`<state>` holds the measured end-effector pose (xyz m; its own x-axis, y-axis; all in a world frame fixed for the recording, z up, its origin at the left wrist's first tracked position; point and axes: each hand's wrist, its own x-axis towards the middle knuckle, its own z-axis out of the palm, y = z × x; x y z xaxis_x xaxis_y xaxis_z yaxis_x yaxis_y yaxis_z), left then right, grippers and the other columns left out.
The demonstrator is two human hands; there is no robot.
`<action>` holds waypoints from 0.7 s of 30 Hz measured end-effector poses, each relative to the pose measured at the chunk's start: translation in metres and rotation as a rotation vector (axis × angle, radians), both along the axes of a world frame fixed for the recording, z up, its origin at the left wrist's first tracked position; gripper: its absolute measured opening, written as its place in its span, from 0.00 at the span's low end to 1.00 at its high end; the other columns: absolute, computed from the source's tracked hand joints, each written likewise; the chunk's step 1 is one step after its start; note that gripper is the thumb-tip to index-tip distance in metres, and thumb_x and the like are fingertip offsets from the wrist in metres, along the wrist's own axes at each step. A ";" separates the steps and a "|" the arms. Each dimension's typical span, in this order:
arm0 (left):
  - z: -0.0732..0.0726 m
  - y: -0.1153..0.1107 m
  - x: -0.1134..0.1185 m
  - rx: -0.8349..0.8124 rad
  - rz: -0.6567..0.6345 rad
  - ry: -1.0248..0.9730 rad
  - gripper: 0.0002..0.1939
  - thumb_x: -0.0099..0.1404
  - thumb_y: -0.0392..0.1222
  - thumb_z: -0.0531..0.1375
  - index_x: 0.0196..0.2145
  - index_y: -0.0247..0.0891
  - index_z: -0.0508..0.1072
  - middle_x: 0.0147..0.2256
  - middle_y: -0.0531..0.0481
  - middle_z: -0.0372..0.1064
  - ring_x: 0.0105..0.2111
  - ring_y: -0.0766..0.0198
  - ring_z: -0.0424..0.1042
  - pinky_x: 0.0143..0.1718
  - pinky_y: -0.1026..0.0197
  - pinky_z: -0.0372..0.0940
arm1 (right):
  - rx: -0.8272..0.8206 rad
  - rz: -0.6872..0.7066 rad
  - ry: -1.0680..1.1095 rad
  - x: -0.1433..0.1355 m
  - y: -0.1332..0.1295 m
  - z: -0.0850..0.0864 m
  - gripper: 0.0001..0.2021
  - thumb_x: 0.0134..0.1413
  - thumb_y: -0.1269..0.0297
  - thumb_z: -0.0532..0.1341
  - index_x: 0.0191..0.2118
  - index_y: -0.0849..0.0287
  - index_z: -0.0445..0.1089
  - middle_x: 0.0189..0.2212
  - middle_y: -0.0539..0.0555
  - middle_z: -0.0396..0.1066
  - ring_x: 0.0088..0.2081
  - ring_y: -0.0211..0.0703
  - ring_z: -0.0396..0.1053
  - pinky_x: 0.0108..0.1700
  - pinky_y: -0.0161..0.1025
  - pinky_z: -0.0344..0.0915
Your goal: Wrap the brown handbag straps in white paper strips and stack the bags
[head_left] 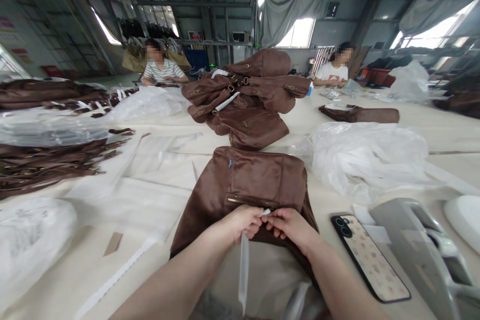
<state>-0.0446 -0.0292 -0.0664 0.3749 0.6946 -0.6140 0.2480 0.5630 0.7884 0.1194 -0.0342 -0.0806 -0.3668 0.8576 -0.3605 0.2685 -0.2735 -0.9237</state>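
A brown leather-look bag (255,175) lies on the table in front of me, its front zipper (240,200) running across just beyond my hands. My left hand (247,221) is closed on a thin white strip (243,272), and the strip's long tail hangs down below the fingers. Close beside it, my right hand (288,224) pinches at the small white end between the two hands, near the zipper's right part. Whether a zipper pull sits inside the white wrap is hidden by my fingers.
Several brown bags (258,95) are piled beyond. To the right are a phone (371,260), a grey tape dispenser (408,245) and clear plastic (367,155). Brown straps (48,165) lie left. Two people (164,71) sit across the tables.
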 end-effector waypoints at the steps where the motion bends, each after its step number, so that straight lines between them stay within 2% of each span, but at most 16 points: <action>1: 0.001 -0.001 -0.001 -0.055 -0.023 -0.037 0.19 0.62 0.57 0.51 0.25 0.38 0.60 0.15 0.64 0.39 0.12 0.74 0.37 0.15 0.68 0.38 | 0.014 -0.014 -0.002 -0.001 -0.001 0.000 0.10 0.46 0.59 0.61 0.28 0.62 0.72 0.23 0.50 0.71 0.20 0.30 0.62 0.20 0.29 0.54; 3: 0.001 -0.002 -0.001 -0.182 -0.039 -0.151 0.19 0.62 0.57 0.52 0.25 0.38 0.60 0.15 0.64 0.39 0.12 0.75 0.37 0.15 0.69 0.38 | 0.043 -0.046 0.001 -0.002 -0.003 0.000 0.08 0.47 0.62 0.60 0.25 0.61 0.70 0.20 0.47 0.69 0.20 0.31 0.62 0.20 0.28 0.55; 7: -0.003 -0.005 0.000 -0.373 0.023 -0.399 0.18 0.65 0.55 0.51 0.27 0.38 0.61 0.16 0.64 0.38 0.13 0.75 0.34 0.15 0.69 0.34 | 0.057 -0.090 -0.009 -0.001 -0.002 -0.004 0.06 0.49 0.65 0.57 0.25 0.60 0.67 0.17 0.46 0.66 0.20 0.31 0.64 0.21 0.27 0.57; 10: -0.005 -0.007 0.002 -0.359 0.045 -0.428 0.18 0.63 0.56 0.53 0.28 0.37 0.64 0.15 0.64 0.39 0.13 0.75 0.34 0.15 0.69 0.33 | 0.017 -0.114 -0.045 -0.003 0.002 -0.008 0.08 0.49 0.64 0.59 0.24 0.61 0.66 0.15 0.46 0.66 0.17 0.31 0.64 0.18 0.27 0.56; 13: -0.004 -0.008 0.007 -0.274 0.082 -0.363 0.18 0.63 0.56 0.52 0.28 0.37 0.65 0.14 0.64 0.40 0.13 0.74 0.34 0.15 0.68 0.33 | -0.021 -0.137 -0.083 -0.006 0.006 -0.010 0.10 0.49 0.65 0.59 0.21 0.61 0.64 0.13 0.47 0.65 0.13 0.31 0.62 0.14 0.26 0.53; 15: -0.004 -0.009 0.010 -0.114 0.092 -0.217 0.20 0.65 0.56 0.49 0.27 0.37 0.66 0.14 0.63 0.41 0.12 0.73 0.36 0.15 0.67 0.37 | -0.025 -0.144 -0.080 -0.006 0.006 -0.009 0.11 0.50 0.66 0.59 0.20 0.61 0.65 0.14 0.47 0.66 0.13 0.30 0.61 0.14 0.26 0.53; 16: -0.003 -0.009 0.011 0.026 0.088 -0.101 0.21 0.66 0.55 0.47 0.26 0.36 0.67 0.14 0.62 0.43 0.12 0.73 0.40 0.15 0.67 0.40 | -0.023 -0.148 -0.070 -0.005 0.005 -0.007 0.10 0.50 0.66 0.59 0.21 0.62 0.66 0.15 0.48 0.67 0.14 0.30 0.62 0.14 0.26 0.54; 19: 0.000 -0.011 0.012 0.645 0.010 0.365 0.20 0.67 0.47 0.46 0.26 0.35 0.70 0.20 0.53 0.61 0.21 0.67 0.62 0.26 0.64 0.57 | -0.017 -0.190 -0.023 0.000 0.001 -0.003 0.08 0.51 0.64 0.58 0.25 0.62 0.68 0.18 0.47 0.68 0.16 0.30 0.65 0.16 0.26 0.57; 21: 0.004 -0.015 0.012 0.982 -0.107 0.669 0.18 0.68 0.42 0.46 0.28 0.35 0.71 0.28 0.47 0.69 0.30 0.61 0.69 0.34 0.61 0.62 | -0.022 -0.233 0.005 0.003 -0.001 0.000 0.10 0.53 0.61 0.56 0.28 0.61 0.68 0.18 0.47 0.67 0.16 0.30 0.64 0.16 0.26 0.57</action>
